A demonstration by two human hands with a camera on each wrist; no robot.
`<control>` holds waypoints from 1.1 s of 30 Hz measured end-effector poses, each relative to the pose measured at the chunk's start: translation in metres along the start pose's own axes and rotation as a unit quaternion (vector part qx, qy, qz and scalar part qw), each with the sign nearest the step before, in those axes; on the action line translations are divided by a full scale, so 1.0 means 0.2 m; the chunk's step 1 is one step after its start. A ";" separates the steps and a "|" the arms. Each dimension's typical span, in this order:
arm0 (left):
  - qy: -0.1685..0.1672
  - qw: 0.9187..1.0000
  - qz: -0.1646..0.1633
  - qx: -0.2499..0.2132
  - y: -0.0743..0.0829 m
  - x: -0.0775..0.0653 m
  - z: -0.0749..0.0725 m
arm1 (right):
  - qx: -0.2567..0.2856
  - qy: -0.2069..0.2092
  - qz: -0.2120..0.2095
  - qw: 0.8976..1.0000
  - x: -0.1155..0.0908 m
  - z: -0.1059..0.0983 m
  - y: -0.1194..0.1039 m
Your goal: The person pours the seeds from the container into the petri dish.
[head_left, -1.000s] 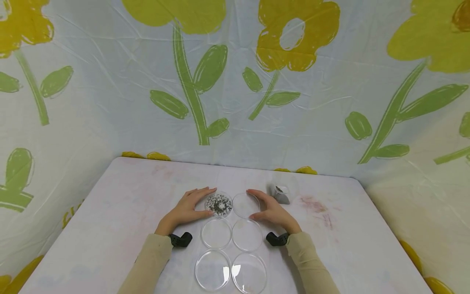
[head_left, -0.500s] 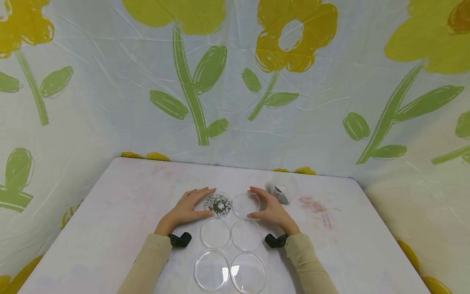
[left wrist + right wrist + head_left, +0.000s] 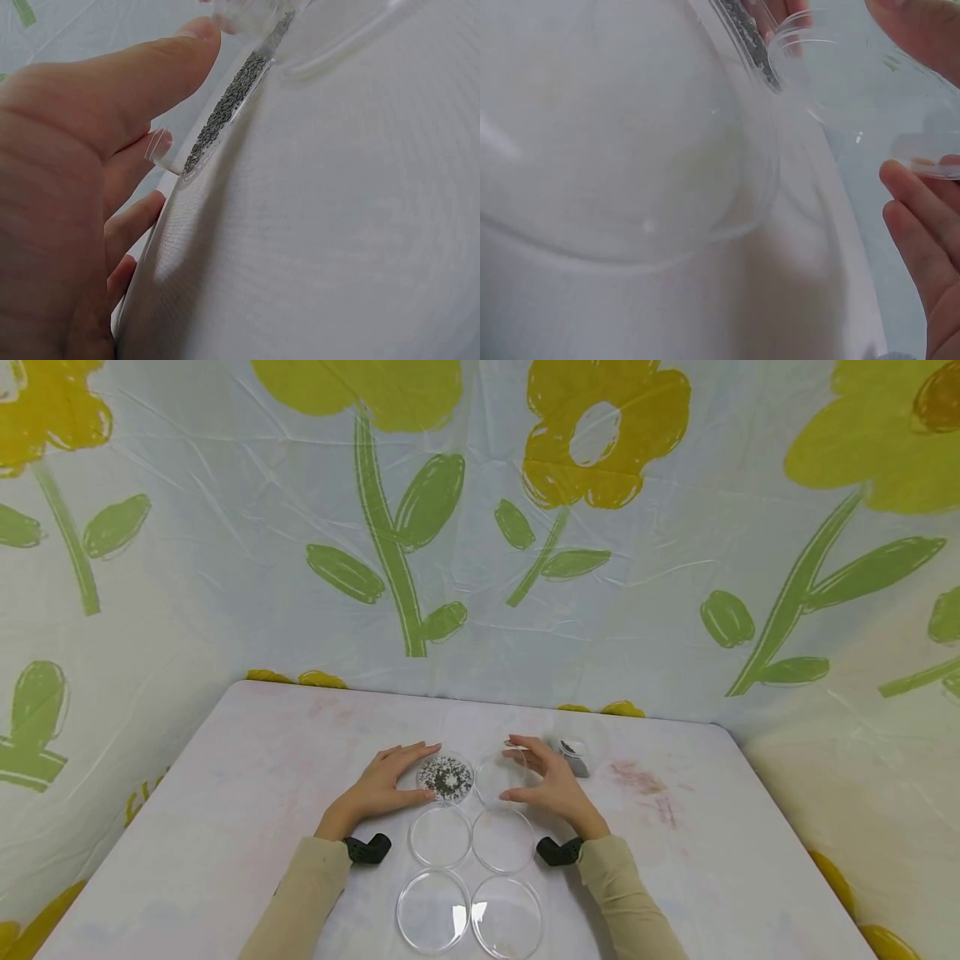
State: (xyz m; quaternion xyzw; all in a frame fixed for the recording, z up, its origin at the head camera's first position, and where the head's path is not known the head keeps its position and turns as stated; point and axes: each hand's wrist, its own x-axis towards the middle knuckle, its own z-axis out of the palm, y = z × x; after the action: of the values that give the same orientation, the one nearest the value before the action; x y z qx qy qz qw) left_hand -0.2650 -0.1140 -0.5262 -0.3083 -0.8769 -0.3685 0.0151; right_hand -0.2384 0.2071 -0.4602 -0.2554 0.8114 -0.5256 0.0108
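My left hand [image 3: 386, 783] holds the side of a clear petri dish [image 3: 446, 778] with dark grains spread over its bottom, thumb in front and fingers behind. In the left wrist view the dark grains [image 3: 229, 101] show edge-on behind the thumb. My right hand [image 3: 551, 783] pinches a clear petri dish [image 3: 498, 779] by its rim between thumb and fingers. That dish is tilted, its right side raised and its left edge close to the grain-filled dish. In the right wrist view the tilted dish [image 3: 847, 82] shows nothing inside.
Nearer me, several clear petri dishes lie in two columns, among them a middle left dish [image 3: 441, 837] and a front right dish [image 3: 507, 917]. A small clear container [image 3: 574, 750] with dark grains stands behind my right hand. The table's back edge meets a flowered cloth [image 3: 480, 668].
My right hand has lifted the right side of its dish, which lay flat before and is now tilted. My left hand and the grain-filled dish have stayed in place.
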 end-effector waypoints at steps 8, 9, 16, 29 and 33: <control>0.000 1.000 0.004 0.004 0.01 0.00 -0.01 | -0.007 0.014 -0.062 0.998 0.03 0.02 0.05; 0.000 1.000 0.005 0.005 0.01 -0.01 -0.01 | -0.008 0.015 -0.063 0.998 0.04 0.03 0.06; 0.009 1.000 0.017 0.003 0.01 0.00 -0.01 | -0.009 0.015 -0.085 0.996 0.08 0.05 0.09; 0.004 1.000 0.000 0.001 -0.03 0.00 0.01 | -0.030 0.015 -0.112 0.993 0.14 0.10 -0.16; 0.001 1.000 -0.006 -0.001 -0.02 0.00 0.01 | -0.039 0.013 -0.129 0.991 0.18 0.13 -0.13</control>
State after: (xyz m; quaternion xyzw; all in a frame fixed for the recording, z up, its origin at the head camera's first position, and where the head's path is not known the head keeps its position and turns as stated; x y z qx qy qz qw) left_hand -0.2675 -0.1150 -0.5309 -0.3025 -0.8785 -0.3696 0.0131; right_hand -0.2520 0.1616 -0.4410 -0.3517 0.7916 -0.4937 -0.0775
